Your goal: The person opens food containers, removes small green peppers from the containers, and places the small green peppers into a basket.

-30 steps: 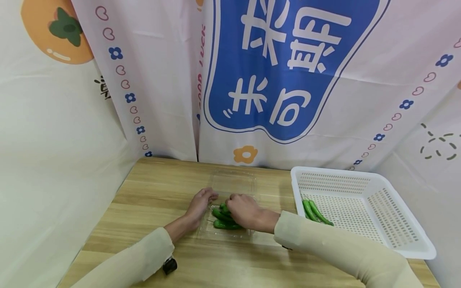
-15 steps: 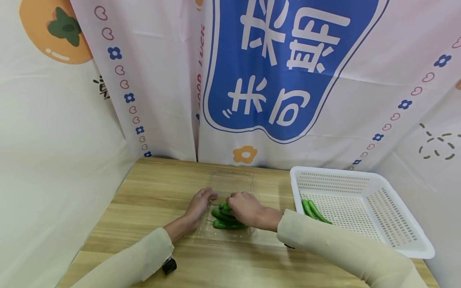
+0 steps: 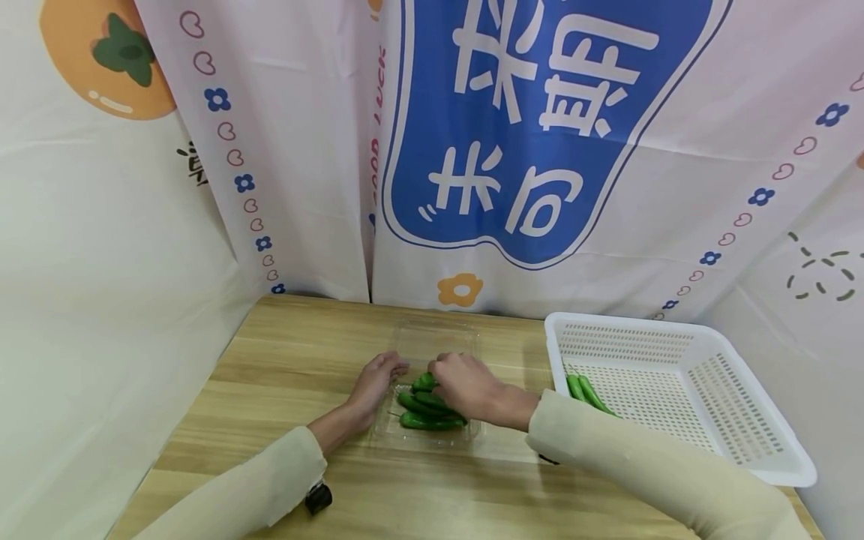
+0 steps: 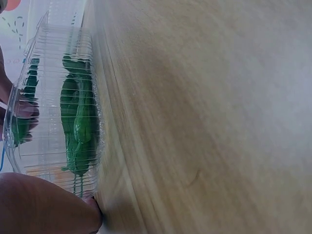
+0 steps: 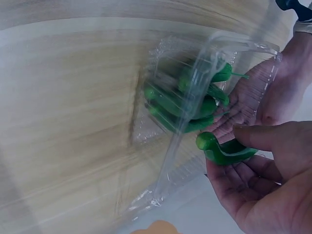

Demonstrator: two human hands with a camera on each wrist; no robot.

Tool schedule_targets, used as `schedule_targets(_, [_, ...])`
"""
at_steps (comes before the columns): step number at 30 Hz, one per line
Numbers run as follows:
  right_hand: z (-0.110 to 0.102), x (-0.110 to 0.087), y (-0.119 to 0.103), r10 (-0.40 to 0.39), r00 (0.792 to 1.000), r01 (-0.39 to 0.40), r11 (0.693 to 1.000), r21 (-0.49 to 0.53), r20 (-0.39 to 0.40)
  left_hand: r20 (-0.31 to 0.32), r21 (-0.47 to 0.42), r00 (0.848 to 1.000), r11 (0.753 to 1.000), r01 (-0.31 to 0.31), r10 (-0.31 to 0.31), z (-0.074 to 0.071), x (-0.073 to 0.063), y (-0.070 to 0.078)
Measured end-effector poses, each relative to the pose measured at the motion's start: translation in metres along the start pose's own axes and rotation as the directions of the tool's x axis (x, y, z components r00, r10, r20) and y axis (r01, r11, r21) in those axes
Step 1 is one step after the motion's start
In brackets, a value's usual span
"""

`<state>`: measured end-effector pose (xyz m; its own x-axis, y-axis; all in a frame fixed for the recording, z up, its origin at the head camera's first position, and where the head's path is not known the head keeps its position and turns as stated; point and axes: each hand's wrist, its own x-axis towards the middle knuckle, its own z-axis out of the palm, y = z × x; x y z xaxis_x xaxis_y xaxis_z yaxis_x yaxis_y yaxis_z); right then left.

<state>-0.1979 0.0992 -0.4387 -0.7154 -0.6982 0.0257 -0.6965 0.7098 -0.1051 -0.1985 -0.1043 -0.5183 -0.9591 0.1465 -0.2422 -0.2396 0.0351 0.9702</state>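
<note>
A clear plastic clamshell box (image 3: 381, 433) lies open on the table. Several green chili peppers (image 3: 425, 421) lie in its near half; the left wrist view shows these peppers (image 4: 80, 122) through the ribbed wall. My left hand (image 3: 371, 386) rests against the box's left side, fingers fairly straight. Above the box, my right hand (image 3: 467, 386) pinches one curved green chili pepper (image 5: 225, 151) between thumb and fingers. In the head view the fingers partly cover that pepper.
A white perforated plastic basket (image 3: 749, 457) stands at the right with a few green chili peppers (image 3: 586, 391) at its left side, partly behind the right sleeve. A printed curtain (image 3: 324, 225) hangs along the back edge of the wooden table (image 3: 290, 337).
My right hand has shifted slightly up and to the right, and more of the peppers in the box shows. The left hand stays by the box.
</note>
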Motion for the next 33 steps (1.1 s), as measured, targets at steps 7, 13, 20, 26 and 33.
schedule_targets(7, [-0.012,-0.004,0.003,0.023,0.999,-0.023,1.000,0.002,-0.031,-0.010,-0.009,1.000,1.000,-0.001,0.001,0.000,0.000,-0.001])
schedule_targets(13, [-0.018,-0.009,0.009,0.039,0.996,-0.037,0.999,0.029,-0.077,-0.006,-0.013,1.000,1.000,-0.004,0.004,0.000,0.001,-0.002])
schedule_targets(20, [-0.025,-0.020,0.016,0.023,0.993,-0.017,0.999,0.048,-0.115,-0.005,-0.017,1.000,1.000,-0.002,0.002,0.001,0.000,-0.001])
schedule_targets(26, [-0.032,-0.027,0.022,0.054,0.991,-0.050,0.998,0.038,-0.123,-0.002,-0.021,1.000,1.000,-0.006,0.006,0.002,-0.002,0.002])
schedule_targets(33, [-0.040,-0.036,0.033,0.070,0.989,-0.069,0.998,0.008,-0.128,-0.008,-0.028,1.000,1.000,-0.007,0.007,0.002,-0.003,0.003])
